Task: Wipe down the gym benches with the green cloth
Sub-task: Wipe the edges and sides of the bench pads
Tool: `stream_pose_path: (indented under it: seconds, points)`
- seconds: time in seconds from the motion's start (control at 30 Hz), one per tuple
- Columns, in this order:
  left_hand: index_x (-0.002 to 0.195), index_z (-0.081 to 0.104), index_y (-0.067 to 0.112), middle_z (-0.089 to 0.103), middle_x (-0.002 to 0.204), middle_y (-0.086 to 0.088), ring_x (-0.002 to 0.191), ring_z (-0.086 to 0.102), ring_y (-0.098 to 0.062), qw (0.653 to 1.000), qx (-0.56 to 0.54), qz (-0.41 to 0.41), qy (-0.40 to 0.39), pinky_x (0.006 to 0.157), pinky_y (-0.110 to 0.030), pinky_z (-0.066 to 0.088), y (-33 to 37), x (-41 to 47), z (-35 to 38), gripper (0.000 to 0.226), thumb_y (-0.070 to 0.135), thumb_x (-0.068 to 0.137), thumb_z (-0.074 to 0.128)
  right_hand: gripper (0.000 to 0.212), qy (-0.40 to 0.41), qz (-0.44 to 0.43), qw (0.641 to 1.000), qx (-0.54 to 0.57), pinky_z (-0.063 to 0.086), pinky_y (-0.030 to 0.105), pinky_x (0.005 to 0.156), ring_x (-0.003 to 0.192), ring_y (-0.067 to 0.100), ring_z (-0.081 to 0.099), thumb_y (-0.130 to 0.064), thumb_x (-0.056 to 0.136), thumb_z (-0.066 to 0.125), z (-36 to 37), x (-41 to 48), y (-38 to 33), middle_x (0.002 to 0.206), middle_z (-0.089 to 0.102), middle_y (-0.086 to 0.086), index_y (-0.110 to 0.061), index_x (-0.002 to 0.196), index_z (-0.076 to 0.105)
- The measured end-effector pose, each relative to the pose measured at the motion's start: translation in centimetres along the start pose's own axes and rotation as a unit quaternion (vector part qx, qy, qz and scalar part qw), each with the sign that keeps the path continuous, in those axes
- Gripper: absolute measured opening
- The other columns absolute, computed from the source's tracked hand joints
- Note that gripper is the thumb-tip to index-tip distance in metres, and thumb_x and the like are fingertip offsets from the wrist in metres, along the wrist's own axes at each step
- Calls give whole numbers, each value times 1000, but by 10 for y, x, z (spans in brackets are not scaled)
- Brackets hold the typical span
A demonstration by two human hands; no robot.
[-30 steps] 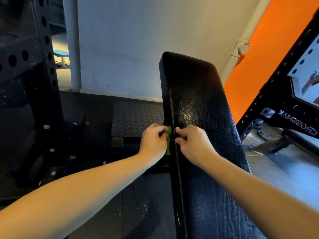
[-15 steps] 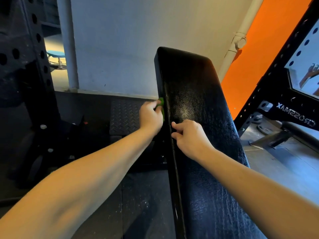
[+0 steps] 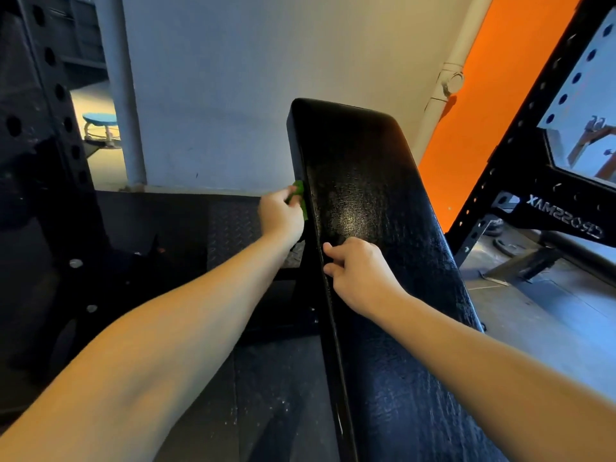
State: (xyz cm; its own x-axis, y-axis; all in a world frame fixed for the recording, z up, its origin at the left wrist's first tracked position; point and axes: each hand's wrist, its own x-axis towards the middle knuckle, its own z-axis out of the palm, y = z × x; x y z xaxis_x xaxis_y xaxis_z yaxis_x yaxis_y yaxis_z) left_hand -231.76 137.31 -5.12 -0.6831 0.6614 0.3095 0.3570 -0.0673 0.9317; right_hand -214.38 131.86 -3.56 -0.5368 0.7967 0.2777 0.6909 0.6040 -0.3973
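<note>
- Head view, centre: black padded bench runs from the bottom of the frame up to the middle, glossy patch mid-pad.
- Left hand sits at the bench's left edge, centre of frame. Grip is clamped on the green cloth; only a sliver of cloth shows, between the fingers and the pad's side wall, touching that edge.
- Right hand rests on the pad top just below and right of the left hand, near the same edge. Its grip is curled in, with nothing visible in it; it looks like a brace.
- Change: over the last second the left hand and cloth slid up the left edge, from level with the right hand to clearly above it. The right hand barely moved.
- Read: edge wipe is in progress, working toward the far end. The upper part of the edge is likely still undone.
- Surroundings: black rack at right, orange wall at upper right.
</note>
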Motion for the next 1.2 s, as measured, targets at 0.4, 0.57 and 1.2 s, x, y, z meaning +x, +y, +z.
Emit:
stream_pose_path:
  seconds: [0.4,0.57,1.2]
  points:
    - [104,80,18,76,96,7,85,68,-3,984,-51,-49,-161,67,-6,47,5,-107,-79,18,9,93,69,22,67,102,977,176,59,33,83,82,12,69,-17,96,67,-24,-27,-19,91,74,-1,-21,115,76]
    - [112,77,19,76,103,7,95,71,-4,970,-89,0,-225,85,-18,56,35,-129,-87,23,8,97,63,14,-26,170,874,455,63,45,82,88,26,76,-27,98,68,-16,-52,-33,97,77,14,-16,100,76]
    - [113,76,17,75,98,7,91,70,-7,979,-73,-97,-164,86,-33,59,-15,-129,-49,23,25,91,75,32,79,-7,996,39,34,45,114,124,26,41,-13,98,63,-11,81,-8,129,45,-2,-16,129,69]
